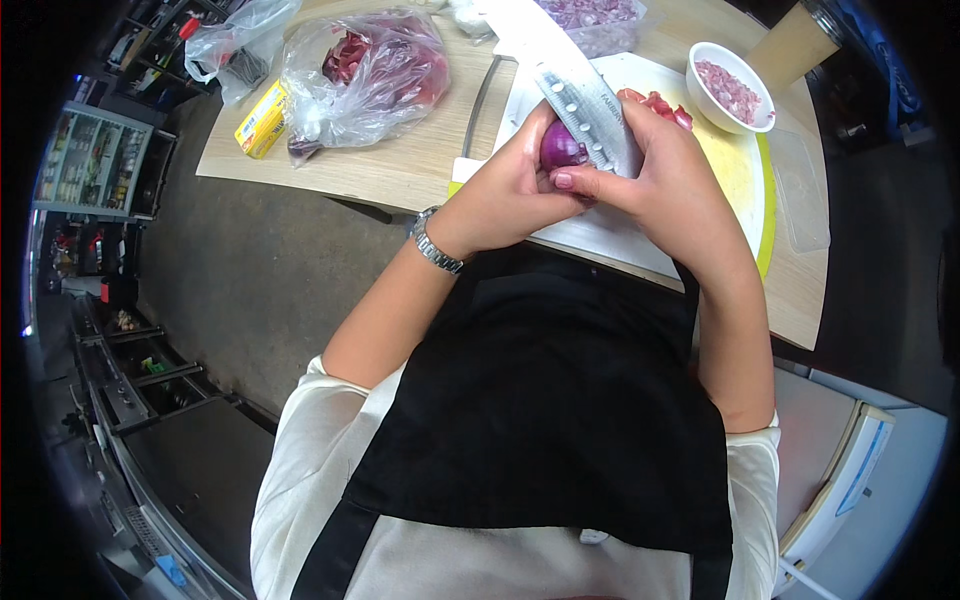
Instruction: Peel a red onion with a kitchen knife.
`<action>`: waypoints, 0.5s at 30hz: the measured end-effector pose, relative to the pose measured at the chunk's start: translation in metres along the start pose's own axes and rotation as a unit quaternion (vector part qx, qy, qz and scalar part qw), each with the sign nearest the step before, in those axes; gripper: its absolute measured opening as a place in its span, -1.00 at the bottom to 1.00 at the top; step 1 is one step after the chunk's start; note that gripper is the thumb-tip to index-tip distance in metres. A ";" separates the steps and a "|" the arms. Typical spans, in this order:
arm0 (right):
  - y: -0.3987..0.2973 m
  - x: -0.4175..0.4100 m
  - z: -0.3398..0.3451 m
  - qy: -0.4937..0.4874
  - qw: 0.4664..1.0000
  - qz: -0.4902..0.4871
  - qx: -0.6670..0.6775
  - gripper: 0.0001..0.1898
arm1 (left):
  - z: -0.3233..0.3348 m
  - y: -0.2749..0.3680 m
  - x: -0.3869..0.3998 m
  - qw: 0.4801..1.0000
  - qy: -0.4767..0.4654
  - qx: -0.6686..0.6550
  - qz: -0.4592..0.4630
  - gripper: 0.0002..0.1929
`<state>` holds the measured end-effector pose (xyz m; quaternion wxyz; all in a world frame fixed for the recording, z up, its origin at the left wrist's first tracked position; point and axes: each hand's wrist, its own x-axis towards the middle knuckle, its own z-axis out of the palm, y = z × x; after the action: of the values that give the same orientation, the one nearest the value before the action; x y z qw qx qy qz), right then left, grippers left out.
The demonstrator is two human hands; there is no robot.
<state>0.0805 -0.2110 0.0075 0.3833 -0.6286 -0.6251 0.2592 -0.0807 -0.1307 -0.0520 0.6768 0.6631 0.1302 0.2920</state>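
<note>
My left hand (517, 180) is closed around a small red onion (561, 147), above the near part of a white and yellow-green cutting board (637, 244). In my right hand (667, 172) is a kitchen knife with a broad steel blade (592, 105); the blade lies against the onion, and its handle is hidden by the hand. My right thumb reaches across to the onion. Behind the right hand, red onion skins (656, 105) lie on the board. A white bowl (763, 124) of chopped onion stands at the board's far right.
On the wooden table (360, 169) at left are a clear plastic bag (367, 90) with onion skins, a yellow box (261, 120) and another plastic bag (240, 52). A plastic tub (600, 41) of chopped onion, a tan-filled jar (795, 45) and a clear lid (802, 191) stand or lie beyond and right.
</note>
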 end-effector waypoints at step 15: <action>-0.014 -0.005 0.001 0.008 0.993 -0.004 -0.114 -0.56 | 0.005 0.000 0.001 0.999 0.005 -0.036 -0.014 -0.29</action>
<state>0.0714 -0.2172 0.0172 0.3150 -0.6674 -0.6505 0.1795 -0.0771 -0.1343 -0.0517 0.7036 0.6351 0.1319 0.2902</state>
